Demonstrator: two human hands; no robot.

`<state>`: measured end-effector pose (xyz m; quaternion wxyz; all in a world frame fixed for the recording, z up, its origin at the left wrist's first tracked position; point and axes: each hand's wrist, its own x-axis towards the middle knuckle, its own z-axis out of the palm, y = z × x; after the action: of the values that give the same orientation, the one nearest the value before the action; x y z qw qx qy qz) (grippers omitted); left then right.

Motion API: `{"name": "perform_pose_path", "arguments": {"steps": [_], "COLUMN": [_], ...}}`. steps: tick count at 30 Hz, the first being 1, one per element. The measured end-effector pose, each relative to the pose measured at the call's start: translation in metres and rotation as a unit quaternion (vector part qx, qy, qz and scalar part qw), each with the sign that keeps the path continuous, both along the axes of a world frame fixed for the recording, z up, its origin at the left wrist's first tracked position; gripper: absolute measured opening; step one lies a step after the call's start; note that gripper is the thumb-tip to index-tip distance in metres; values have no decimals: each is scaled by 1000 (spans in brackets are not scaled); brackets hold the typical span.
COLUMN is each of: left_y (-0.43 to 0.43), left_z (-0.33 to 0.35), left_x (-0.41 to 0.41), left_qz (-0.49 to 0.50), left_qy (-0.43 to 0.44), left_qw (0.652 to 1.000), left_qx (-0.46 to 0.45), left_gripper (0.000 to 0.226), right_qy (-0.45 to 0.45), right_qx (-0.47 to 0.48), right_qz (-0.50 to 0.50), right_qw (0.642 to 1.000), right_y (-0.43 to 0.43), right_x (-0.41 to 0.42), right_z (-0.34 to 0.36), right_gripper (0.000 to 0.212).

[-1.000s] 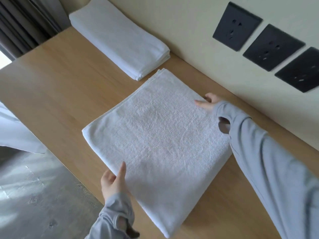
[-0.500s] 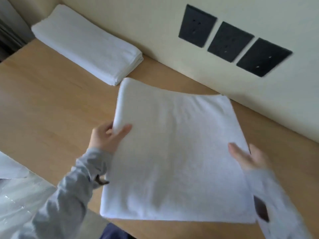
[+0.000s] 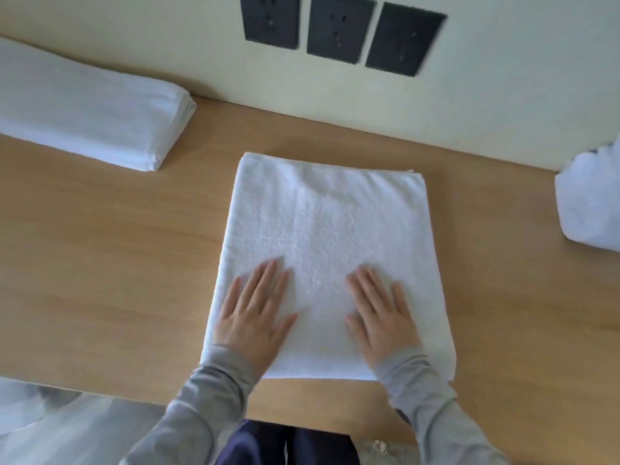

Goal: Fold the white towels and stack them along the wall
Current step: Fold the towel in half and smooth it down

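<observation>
White folded towel (image 3: 330,229) lies flat on the table (image 3: 110,263) under my left hand (image 3: 255,317) and right hand (image 3: 380,318), both pressing with straight fingers toward twelve o'clock.

Bare table (image 3: 110,250) between folded stack (image 3: 84,105), towel (image 3: 328,229)

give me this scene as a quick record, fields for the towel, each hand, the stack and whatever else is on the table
surface: wooden table against a wall
towel in work: folded white towel, flat on the table, apart from the wall
left hand: fingers straight, pressing the towel's near left part
right hand: fingers straight, pressing its near right part
done: stack of folded towels, far left, along the wall
other: white bundle at the right edge, partly out of view
on wall: three dark sockets
</observation>
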<state>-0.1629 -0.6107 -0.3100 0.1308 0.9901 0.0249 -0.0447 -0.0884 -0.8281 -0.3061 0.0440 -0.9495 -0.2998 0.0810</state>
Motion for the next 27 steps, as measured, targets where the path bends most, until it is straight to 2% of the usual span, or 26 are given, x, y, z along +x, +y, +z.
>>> {"name": "perform_pose_path", "arguments": {"steps": [3, 6, 10, 12, 17, 20, 22, 25, 27], "left_y": [21, 23, 40, 53, 68, 72, 74, 80, 90], "left_z": [-5, -2, -2, 0, 9, 21, 29, 48, 65], "left_x": [-9, -10, -27, -32, -25, -18, -15, -9, -5], "left_qz": [-42, -82, -222, -256, -299, -311, -305, -253, -193], "left_qy": [-16, -13, -32, -20, -31, -47, -52, 4, 75], "left_qw": [999, 996, 973, 965, 951, 946, 950, 966, 970], "left_qx": [9, 12, 44, 58, 77, 72, 49, -61, -126], "left_gripper": [66, 72, 90, 99, 89, 89, 78, 60, 52], "right_qy": [2, 10, -43, -55, -73, -76, -61, 10, 48], "right_qx": [-39, -57, -46, -52, -78, -72, -42, 35, 90], "right_qz": [-20, -7, 91, 113, 99, 81, 25, -61, -101], "right_qw": [999, 998, 994, 991, 989, 991, 997, 997, 990], "right_y": [-49, -63, -64, -64, -53, -53, -63, -81, -94], "right_x": [2, 1, -18, -30, -30, -28, -29, -32, -37], "right_z": [-2, 4, 6, 3, 7, 13, 20, 40, 53], "right_gripper": [65, 69, 80, 90, 99, 95, 84, 60, 55]}}
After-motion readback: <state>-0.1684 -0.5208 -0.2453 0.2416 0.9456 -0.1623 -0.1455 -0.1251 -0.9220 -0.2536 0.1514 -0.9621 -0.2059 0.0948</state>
